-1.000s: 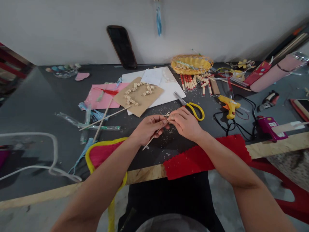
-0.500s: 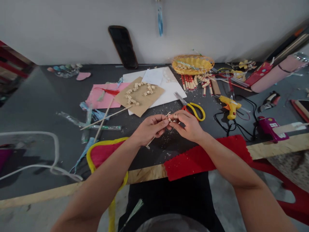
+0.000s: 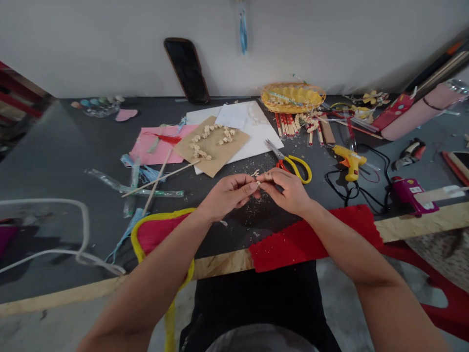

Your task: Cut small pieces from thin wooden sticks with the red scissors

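Over the dark table, my left hand [image 3: 234, 195] and my right hand [image 3: 287, 190] meet with fingertips pinched together. Between them is a small pale beige piece [image 3: 258, 183], mostly covered by the fingers, so its kind cannot be made out. Tiny pale bits [image 3: 255, 173] show just beyond the fingertips. Beyond my left hand, knobbly beige clusters [image 3: 207, 131] lie on a square of brown cardboard [image 3: 210, 167]. Yellow-and-red-handled scissors [image 3: 298, 168] rest just behind my right hand, partly hidden by it.
A yellow glue gun [image 3: 350, 162] with a black cord lies to the right. At the back stand a woven basket [image 3: 269, 105] and a leaning phone [image 3: 186, 71]. Red felt [image 3: 289, 247] hangs over the front edge. Thin sticks [image 3: 161, 178] and blue tassels [image 3: 148, 173] lie left.
My right fingers have closed in slightly around the small piece. A thin stick end below my left hand and a pale green tassel over my lap no longer show.
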Demonstrator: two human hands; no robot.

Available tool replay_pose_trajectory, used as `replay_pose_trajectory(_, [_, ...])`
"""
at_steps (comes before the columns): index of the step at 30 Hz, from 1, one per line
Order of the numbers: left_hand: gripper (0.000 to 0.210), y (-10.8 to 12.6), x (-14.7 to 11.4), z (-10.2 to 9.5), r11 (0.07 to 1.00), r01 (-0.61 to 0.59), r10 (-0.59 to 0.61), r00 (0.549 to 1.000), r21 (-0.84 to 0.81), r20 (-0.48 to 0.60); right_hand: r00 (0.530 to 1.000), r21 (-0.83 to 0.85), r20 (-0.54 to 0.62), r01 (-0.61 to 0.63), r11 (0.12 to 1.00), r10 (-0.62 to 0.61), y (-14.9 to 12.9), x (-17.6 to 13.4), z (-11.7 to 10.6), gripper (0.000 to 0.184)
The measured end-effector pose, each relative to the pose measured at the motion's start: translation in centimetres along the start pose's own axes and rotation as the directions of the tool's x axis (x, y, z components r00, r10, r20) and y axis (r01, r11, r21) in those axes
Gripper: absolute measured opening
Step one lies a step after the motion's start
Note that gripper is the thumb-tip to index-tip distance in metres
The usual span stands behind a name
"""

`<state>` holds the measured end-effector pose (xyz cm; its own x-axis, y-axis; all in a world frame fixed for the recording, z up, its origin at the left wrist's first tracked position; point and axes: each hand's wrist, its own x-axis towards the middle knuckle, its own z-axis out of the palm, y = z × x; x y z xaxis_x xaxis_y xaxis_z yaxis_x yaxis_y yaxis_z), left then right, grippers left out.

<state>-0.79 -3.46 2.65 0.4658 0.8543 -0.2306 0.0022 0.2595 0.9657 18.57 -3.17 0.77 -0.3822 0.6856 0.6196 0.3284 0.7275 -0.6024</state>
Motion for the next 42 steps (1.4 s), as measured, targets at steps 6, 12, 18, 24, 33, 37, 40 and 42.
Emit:
replay_pose_trajectory(6, [0.033, 0.1, -0.1, 0.0, 0.998, 0.031, -0.032, 0.999, 0.06, 0.015, 0.998, 0.057, 0.027, 0.05, 0.997, -0.052, 0.0, 0.1, 0.0, 0.009])
replay_pose_trajectory(12, [0.033, 0.1, -0.1, -0.3, 0.997, 0.022, -0.025, 0.999, 0.071, 0.047, 1.0, 0.079, 0.013, 0.022, 0.997, -0.023, 0.0, 0.2, -0.1, 0.006])
replay_pose_trajectory(18, [0.028, 0.3, -0.2, -0.1, 0.989, -0.01, 0.009, 1.0, 0.147, 0.005, 1.0, 0.074, 0.003, 0.015, 0.997, -0.015, 0.1, 0.2, -0.1, 0.007])
replay_pose_trajectory(24, [0.028, 0.5, -0.3, 0.3, 0.95, -0.081, 0.104, 0.993, 0.303, -0.059, 1.0, 0.061, -0.001, 0.014, 0.998, -0.014, 0.0, 0.2, -0.1, 0.008])
replay_pose_trajectory(33, [0.023, 0.6, -0.3, 0.7, 0.979, -0.051, 0.077, 0.989, 0.198, -0.126, 1.0, 0.042, -0.016, 0.027, 0.999, -0.026, 0.1, 0.2, -0.2, 0.007])
replay_pose_trajectory(37, [0.023, 0.6, -0.3, 0.8, 0.972, -0.056, 0.088, 0.987, 0.23, -0.133, 1.0, 0.041, -0.017, 0.026, 0.999, -0.026, 0.0, 0.1, -0.1, 0.007])
replay_pose_trajectory(40, [0.023, 0.7, -0.3, 0.8, 0.966, -0.062, 0.098, 0.986, 0.253, -0.131, 1.0, 0.033, -0.011, 0.023, 0.999, -0.023, 0.0, 0.1, -0.2, 0.008])
replay_pose_trajectory(42, [0.023, 0.7, -0.3, 0.8, 0.962, -0.073, 0.11, 0.986, 0.262, -0.127, 1.0, 0.027, -0.004, 0.02, 0.999, -0.02, 0.1, 0.1, -0.2, 0.008])
